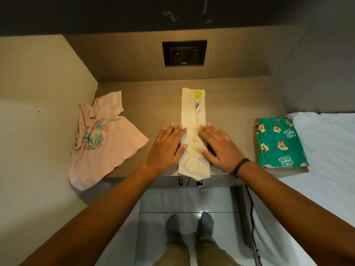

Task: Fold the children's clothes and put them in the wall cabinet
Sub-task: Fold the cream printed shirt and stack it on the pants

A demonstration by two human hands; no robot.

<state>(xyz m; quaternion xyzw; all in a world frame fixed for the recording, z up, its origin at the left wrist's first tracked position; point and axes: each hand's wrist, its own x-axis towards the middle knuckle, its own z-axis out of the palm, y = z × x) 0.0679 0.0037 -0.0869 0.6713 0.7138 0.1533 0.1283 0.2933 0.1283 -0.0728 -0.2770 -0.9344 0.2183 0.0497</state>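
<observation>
A cream child's garment (pixel 193 112), folded into a long narrow strip, lies in the middle of the wooden desk (pixel 153 100), its near end hanging slightly over the front edge. My left hand (pixel 167 146) lies flat on its left side and my right hand (pixel 217 146) flat on its right side, fingers spread, pressing it down. A pink T-shirt (pixel 107 139) with a flower print lies unfolded and crumpled at the left, drooping over the desk edge. Green cartoon-print shorts (pixel 278 143) sit folded at the desk's right end.
A black socket plate (pixel 184 53) is set in the back panel above the desk. A white bed (pixel 326 169) adjoins the desk on the right. A beige wall closes the left side. A black cable (pixel 251 208) hangs below the desk. My feet stand on the tiled floor.
</observation>
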